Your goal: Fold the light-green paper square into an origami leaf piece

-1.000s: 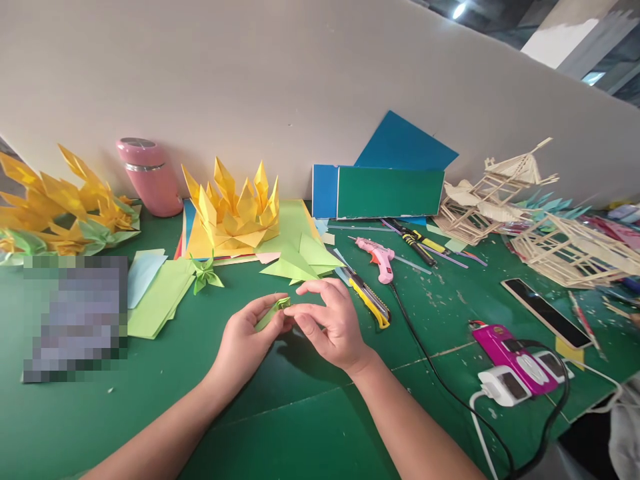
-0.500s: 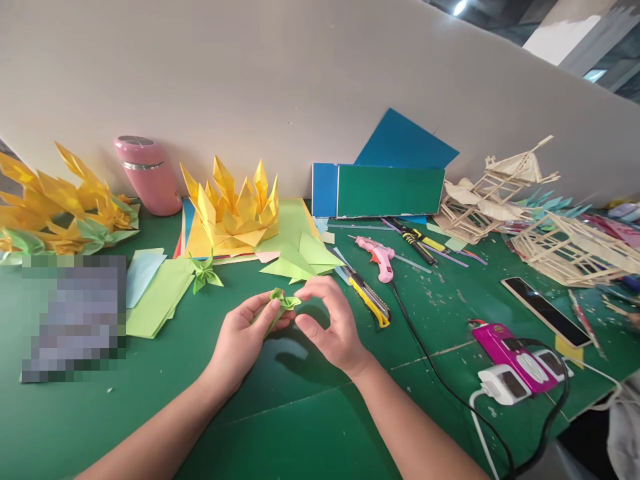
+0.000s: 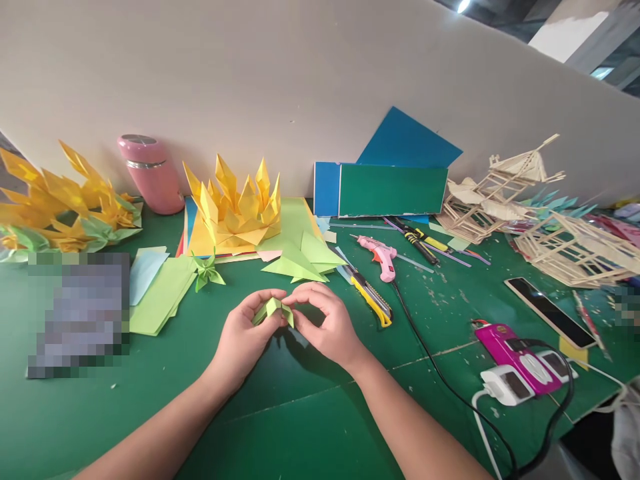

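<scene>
A small folded piece of light-green paper (image 3: 273,307) is held low over the table, between my two hands. My left hand (image 3: 249,331) pinches its left side with thumb and fingers. On the right, my right hand (image 3: 327,325) has thumb and forefinger closed at the paper's right flap. Fingers cover part of the folds. Just beyond to the left lies a finished-looking green paper flower (image 3: 207,271). Behind my hands are pointed green paper pieces (image 3: 303,259), and a yellow utility knife (image 3: 370,297) lies to the right of them.
Stacked green paper strips (image 3: 163,297) lie left. A yellow origami crown shape (image 3: 237,213) and pink flask (image 3: 153,177) stand behind. To the right are a pink glue gun (image 3: 381,257) with a black cord, a magenta power strip (image 3: 517,360), a phone (image 3: 550,312) and wooden-stick models (image 3: 575,250).
The folded green paper has been turned, its opened petals giving way to a flat-sided face. My right hand has come in from slightly apart and closed on its right side.
</scene>
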Available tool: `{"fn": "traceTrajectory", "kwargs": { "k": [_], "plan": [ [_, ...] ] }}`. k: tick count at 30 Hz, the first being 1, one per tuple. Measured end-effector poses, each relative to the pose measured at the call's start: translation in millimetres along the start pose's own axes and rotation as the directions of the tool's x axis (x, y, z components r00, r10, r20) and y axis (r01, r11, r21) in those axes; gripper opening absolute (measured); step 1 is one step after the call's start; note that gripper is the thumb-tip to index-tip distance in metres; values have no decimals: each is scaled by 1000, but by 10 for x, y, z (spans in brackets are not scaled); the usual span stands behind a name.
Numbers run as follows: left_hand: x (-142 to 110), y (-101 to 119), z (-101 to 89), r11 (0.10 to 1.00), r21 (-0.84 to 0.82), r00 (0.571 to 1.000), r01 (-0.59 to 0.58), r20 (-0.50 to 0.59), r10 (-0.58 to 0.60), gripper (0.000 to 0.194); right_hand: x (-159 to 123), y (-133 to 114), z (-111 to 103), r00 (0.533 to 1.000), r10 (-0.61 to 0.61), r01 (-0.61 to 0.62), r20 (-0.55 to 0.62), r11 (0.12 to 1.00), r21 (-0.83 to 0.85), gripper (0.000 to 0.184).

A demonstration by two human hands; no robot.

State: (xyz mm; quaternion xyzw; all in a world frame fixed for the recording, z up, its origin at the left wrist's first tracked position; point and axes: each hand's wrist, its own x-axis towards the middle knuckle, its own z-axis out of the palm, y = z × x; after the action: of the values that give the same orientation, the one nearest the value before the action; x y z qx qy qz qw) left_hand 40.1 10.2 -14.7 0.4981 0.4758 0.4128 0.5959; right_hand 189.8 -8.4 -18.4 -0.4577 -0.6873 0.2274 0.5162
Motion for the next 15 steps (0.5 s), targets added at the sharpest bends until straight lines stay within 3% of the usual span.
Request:
{"fn": "traceTrajectory", "kwargs": {
  "k": [5,15],
  "plan": [
    [-16,38,30,998,-61,1000,-7,9,7,23,-11,20,20,999,-53,53,-8,998,-34,11],
    [-17,54,39,997,-79,1000,24,0,-24,20,-18,10,28,999,-40,40,-17,999,-26,8]
  ]
}}
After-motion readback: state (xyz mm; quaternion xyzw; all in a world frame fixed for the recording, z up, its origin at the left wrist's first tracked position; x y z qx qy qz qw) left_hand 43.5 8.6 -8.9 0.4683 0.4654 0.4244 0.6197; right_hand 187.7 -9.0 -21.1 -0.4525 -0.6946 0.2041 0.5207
